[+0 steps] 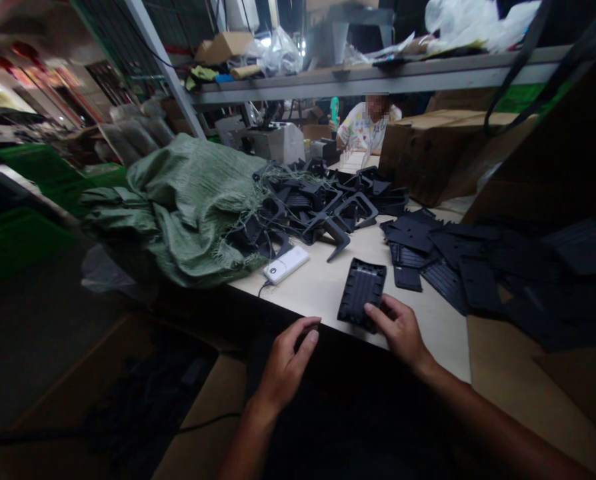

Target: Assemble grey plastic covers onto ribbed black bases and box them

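My right hand (402,328) grips a black ribbed plastic panel (362,292) by its lower right edge, thumb on top. The panel is tilted up over the front of the pale tabletop (318,287), its inner side with clips along the edges facing me. My left hand (289,360) hovers just off the table's front edge, left of the panel. Its fingers are loosely curved with the thumb apart from them, and I see nothing held there. Behind the panel lies a pile of black plastic frames (323,200). Flat black panels (443,253) are heaped to the right.
A green woven sack (188,193) slumps at the left of the table beside a white corded device (287,265). Below left, an open cardboard box (213,407) holds dark parts. A shelf (358,79) crosses above; a person (365,127) sits beyond it.
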`<action>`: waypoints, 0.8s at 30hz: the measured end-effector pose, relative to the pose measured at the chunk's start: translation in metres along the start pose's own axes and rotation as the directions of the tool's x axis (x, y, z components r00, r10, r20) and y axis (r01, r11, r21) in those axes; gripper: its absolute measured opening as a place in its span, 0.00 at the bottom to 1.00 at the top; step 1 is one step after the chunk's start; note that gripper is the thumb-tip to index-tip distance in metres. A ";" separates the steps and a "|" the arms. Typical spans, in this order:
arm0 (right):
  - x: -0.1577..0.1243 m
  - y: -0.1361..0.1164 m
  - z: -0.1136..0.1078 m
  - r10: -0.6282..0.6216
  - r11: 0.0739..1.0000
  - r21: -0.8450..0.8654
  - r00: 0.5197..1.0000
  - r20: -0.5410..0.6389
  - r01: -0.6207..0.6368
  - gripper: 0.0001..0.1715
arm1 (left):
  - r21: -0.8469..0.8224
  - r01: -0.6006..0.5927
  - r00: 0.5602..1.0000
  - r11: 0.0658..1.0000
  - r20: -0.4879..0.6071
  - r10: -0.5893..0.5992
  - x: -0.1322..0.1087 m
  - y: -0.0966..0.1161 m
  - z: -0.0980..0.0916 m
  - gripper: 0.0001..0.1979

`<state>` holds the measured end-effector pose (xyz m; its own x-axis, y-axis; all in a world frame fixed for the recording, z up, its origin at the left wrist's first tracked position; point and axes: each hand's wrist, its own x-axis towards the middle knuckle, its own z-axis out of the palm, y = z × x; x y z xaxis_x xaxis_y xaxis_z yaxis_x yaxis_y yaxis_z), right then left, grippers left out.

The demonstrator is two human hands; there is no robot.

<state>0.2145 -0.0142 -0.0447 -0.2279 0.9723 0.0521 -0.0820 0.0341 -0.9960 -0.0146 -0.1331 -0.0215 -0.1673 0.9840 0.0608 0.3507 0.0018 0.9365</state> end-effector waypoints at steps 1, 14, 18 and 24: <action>-0.008 -0.005 0.006 -0.027 0.999 -0.043 0.998 0.058 0.030 0.14 | -0.045 -0.001 1.000 0.999 0.013 0.002 0.001 0.002 -0.001 0.19; 0.108 -0.040 0.026 -0.153 0.609 -0.721 0.941 0.302 0.330 0.23 | -0.760 0.221 0.900 0.611 -0.083 -0.429 -0.010 0.003 -0.001 0.23; 0.177 -0.036 0.029 -0.164 0.525 -0.829 0.979 0.125 0.193 0.30 | -0.815 0.350 0.898 0.461 0.151 -0.414 -0.031 0.005 0.004 0.23; 0.200 -0.038 0.047 -0.121 0.445 -0.878 0.983 0.135 0.175 0.21 | -0.846 0.462 0.887 0.266 0.446 -0.122 -0.057 -0.007 0.017 0.31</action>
<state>0.1268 0.1681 0.0067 -0.3451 0.9209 0.1811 0.7754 0.3885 -0.4978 0.0081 -0.1864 -0.0372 0.2196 0.9518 -0.2139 -0.7636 0.3042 0.5695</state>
